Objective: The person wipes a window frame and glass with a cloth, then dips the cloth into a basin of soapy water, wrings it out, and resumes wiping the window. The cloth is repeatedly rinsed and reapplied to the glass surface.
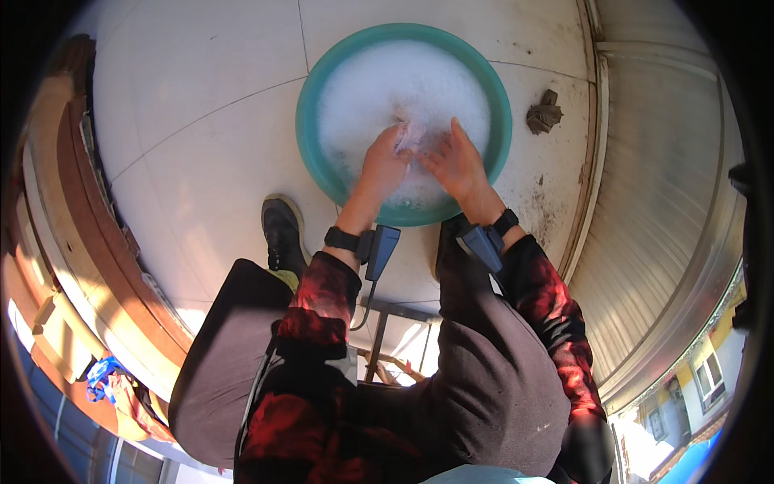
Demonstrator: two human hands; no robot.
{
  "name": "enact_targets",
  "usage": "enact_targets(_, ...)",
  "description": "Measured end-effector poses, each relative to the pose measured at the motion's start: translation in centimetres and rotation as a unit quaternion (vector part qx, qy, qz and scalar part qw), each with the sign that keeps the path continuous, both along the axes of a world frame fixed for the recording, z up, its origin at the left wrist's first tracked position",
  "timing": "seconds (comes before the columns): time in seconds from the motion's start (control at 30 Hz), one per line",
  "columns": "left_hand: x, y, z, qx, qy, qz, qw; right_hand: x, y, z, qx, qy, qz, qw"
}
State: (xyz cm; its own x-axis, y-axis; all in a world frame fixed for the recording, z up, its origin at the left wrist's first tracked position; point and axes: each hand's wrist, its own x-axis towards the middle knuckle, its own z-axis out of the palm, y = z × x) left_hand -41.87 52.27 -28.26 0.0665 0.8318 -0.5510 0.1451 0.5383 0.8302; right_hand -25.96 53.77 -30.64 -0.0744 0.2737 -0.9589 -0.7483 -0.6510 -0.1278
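Note:
A round teal plastic basin (306,115) full of white soap suds (363,78) stands on the floor in front of me. My left hand (387,158) is over the suds at the basin's middle, its fingers curled on a pale, wet, pinkish cloth (413,134). To its right, my right hand (456,158) is in the basin with its thumb raised apart from the fingers; the fingertips are partly in foam beside the cloth, and I see nothing held in them. Much of the cloth is hidden under the suds. Each wrist wears a black strap with a dark blue device.
A crumpled brown scrap (544,113) lies on the tiled floor right of the basin. A ribbed metal panel (653,181) rises along the right side. Stacked boards (91,230) line the left, with blue and pink fabric (115,387) near them. My shoe (283,233) is below the basin.

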Motion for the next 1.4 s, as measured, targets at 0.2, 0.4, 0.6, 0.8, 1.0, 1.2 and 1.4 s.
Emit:
enact_targets(0.2, 5.2, -1.4, 5.7, 0.082, 0.205, -0.058, 0.974, 1.3, -1.9, 0.0, 0.195, 0.069, 0.144, 0.968)
enact_targets(0.4, 1.0, 2.7, 0.3, 0.035, 0.374, -0.011, 0.927, -1.2, -1.8, 0.7, 0.230, 0.045, 0.117, 0.965)
enact_targets(0.6, -0.5, 1.1, -1.8, -0.069, 0.087, 0.108, 0.988, 0.4, -0.2, -0.7, 0.103, 0.086, 0.013, 0.991)
enact_targets(0.8, 6.1, -2.1, 3.8, 0.041, 0.119, -0.081, 0.989, 2.1, -2.1, -0.5, 0.250, 0.156, 0.108, 0.949)
enact_targets(1.0, 0.9, 1.6, -1.7, 0.054, 0.328, 0.032, 0.943, -0.8, -1.0, 3.1, 0.266, 0.115, 0.008, 0.957)
enact_targets(1.2, 0.1, 0.5, -2.8, -0.141, -0.041, 0.231, 0.962, 0.7, 0.0, 0.2, 0.139, 0.113, 0.002, 0.984)
enact_targets(1.4, 5.8, -2.1, 3.2, 0.042, 0.078, -0.037, 0.995, 2.1, -2.0, -3.1, 0.273, 0.276, -0.008, 0.921)
